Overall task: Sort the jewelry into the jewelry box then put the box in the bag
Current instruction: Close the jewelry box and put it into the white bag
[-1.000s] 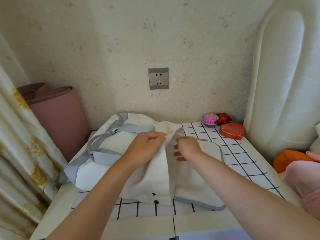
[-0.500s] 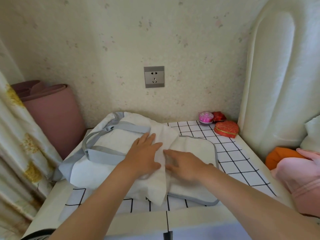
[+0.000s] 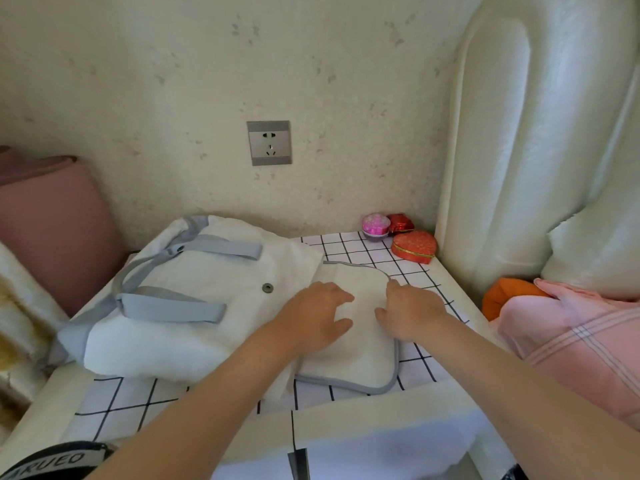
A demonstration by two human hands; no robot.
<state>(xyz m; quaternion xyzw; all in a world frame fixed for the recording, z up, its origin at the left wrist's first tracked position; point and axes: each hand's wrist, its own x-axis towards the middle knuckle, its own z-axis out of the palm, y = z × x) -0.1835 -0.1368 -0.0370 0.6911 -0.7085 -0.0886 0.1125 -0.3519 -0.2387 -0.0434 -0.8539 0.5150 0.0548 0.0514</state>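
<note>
Lying flat on the checked bench [image 3: 433,282], the white bag [image 3: 194,271] runs its long axis left to right, grey straps [image 3: 173,303] leftward, flap [image 3: 360,362] rightward. Left hand [image 3: 311,317] rests released on the flap; right hand [image 3: 412,313] sets bent fingers near the flap's grey edge, and whether it is grasping cannot be told. Red heart-shaped box [image 3: 414,247] sits in the far right corner, apart from the bag.

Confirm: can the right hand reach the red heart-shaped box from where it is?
Probably yes. The right hand rests on the bag flap, and the heart-shaped box sits straight beyond it, with only bare checked cloth between them.
</note>
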